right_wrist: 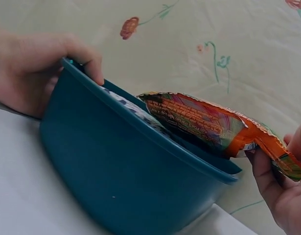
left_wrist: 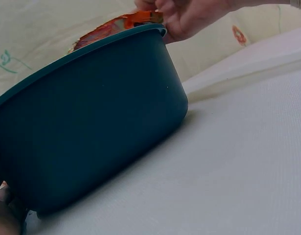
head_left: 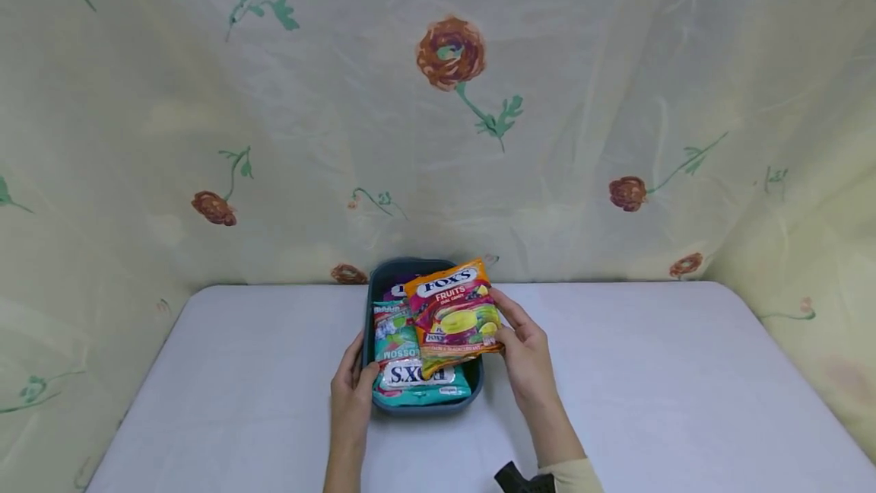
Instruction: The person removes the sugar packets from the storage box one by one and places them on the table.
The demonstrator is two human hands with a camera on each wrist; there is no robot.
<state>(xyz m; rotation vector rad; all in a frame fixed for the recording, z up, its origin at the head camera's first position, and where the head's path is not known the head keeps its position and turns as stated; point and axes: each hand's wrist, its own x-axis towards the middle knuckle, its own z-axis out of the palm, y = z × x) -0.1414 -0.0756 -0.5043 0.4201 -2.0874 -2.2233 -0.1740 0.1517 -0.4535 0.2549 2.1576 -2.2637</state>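
Observation:
A dark teal plastic bin [head_left: 426, 410] stands on the white table near its back edge. My left hand [head_left: 351, 388] holds the bin's left side, thumb hooked over the rim, as the right wrist view also shows. Between thumb and fingers, my right hand [head_left: 530, 360] pinches the right edge of an orange Fox's Fruits candy bag [head_left: 457, 309]. This bag lies tilted over the bin's opening, its right edge above the rim [right_wrist: 155, 134]. Under it in the bin, a teal Fox's candy bag [head_left: 400, 352] lies upside down to me. Behind, part of a purple bag [head_left: 395, 292] shows.
The white table [head_left: 233, 386] spreads to both sides of the bin. A cream curtain with printed flowers [head_left: 308, 112] hangs right behind the table and along the sides. A black strap-like piece [head_left: 523, 479] sits by the right sleeve [head_left: 573, 476].

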